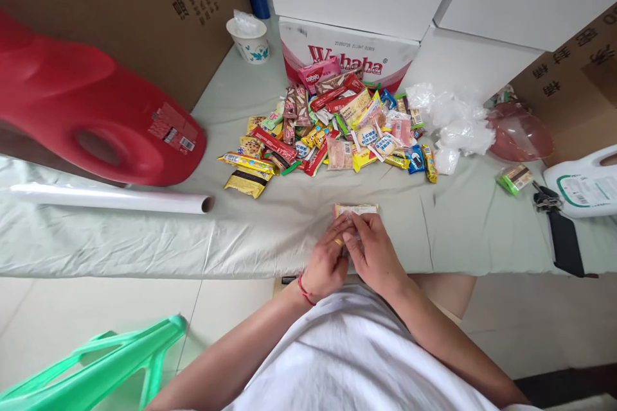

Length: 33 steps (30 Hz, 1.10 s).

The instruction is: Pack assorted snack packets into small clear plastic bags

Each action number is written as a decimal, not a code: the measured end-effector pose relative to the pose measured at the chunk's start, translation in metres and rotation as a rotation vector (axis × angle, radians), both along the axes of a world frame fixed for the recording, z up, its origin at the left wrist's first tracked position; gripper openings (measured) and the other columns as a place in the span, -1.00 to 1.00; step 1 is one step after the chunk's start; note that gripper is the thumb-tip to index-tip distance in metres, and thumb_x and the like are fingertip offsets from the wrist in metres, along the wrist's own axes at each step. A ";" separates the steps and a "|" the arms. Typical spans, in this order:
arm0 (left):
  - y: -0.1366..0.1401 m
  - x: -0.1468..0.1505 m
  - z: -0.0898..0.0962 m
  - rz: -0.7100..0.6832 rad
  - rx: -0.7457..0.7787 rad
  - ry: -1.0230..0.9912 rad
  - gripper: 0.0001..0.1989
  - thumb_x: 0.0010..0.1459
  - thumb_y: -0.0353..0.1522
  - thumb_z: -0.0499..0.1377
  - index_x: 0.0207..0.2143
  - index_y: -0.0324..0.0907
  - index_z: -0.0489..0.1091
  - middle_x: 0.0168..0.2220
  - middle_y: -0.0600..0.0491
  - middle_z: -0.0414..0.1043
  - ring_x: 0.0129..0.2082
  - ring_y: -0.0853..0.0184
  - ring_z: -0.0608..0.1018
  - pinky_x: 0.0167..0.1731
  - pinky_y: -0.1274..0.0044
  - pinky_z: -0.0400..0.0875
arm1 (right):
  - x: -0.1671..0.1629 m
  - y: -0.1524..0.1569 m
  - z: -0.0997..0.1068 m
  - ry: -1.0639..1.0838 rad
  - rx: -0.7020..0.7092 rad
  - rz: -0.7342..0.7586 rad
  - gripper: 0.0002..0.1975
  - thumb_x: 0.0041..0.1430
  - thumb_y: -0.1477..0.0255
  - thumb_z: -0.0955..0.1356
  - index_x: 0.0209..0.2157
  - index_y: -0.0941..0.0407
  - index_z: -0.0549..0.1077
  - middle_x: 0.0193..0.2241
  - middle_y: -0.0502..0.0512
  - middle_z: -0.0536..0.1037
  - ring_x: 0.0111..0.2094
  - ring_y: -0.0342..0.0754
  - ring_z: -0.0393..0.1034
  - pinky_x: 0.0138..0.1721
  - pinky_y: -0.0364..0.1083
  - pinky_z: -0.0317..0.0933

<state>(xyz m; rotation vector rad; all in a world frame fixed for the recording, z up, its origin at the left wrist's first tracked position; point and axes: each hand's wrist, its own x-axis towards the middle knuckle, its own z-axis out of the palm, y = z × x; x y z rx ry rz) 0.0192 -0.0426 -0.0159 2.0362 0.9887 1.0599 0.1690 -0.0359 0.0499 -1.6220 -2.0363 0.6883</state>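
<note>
packet (357, 209), centre: lower part hidden under left grip (328, 261) and right grip (378, 253), print too small | red jug (101, 96), cut by left edge | green stool (118, 365), cut, lower left | white bottle (581, 187), cut by right edge

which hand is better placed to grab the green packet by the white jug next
Probably the right hand: it is nearer the green packet, which lies on that side. The left hand would have to reach across it. Both hands appear to be on another packet.

2 forearms (241, 341) angled inward, left hand (326, 264) beside right hand (379, 255), fingers (370, 226) bent
</note>
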 end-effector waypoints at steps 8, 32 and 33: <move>0.012 -0.020 0.017 -0.080 0.066 0.168 -0.43 0.44 -0.31 -0.04 0.45 -0.08 0.06 0.44 -0.16 0.16 0.48 0.08 0.15 0.44 0.01 -0.04 | -0.010 -0.015 -0.012 -0.087 0.033 0.015 -0.44 0.30 0.52 0.29 0.32 0.19 0.32 0.12 0.40 0.39 0.08 0.25 0.31 0.14 0.28 0.34; 0.071 0.017 0.072 0.110 -0.528 0.163 -0.51 0.35 -0.04 0.09 0.15 -0.18 0.33 0.01 -0.09 0.56 -0.06 0.15 0.62 -0.07 0.37 0.55 | 0.138 -0.034 -0.013 0.792 -0.217 -0.314 -0.64 0.40 0.09 0.32 -0.05 0.04 0.57 -0.11 0.14 0.60 -0.21 -0.04 0.49 -0.18 -0.06 0.42; 0.065 0.033 0.076 0.074 -0.643 0.026 -0.53 0.36 -0.03 0.09 0.11 -0.17 0.35 0.00 -0.08 0.56 -0.07 0.18 0.61 -0.07 0.39 0.53 | 0.137 -0.030 -0.013 0.836 -0.240 -0.307 -0.58 0.37 0.04 0.33 0.04 0.04 0.54 -0.05 0.16 0.59 -0.17 -0.03 0.50 -0.16 -0.06 0.43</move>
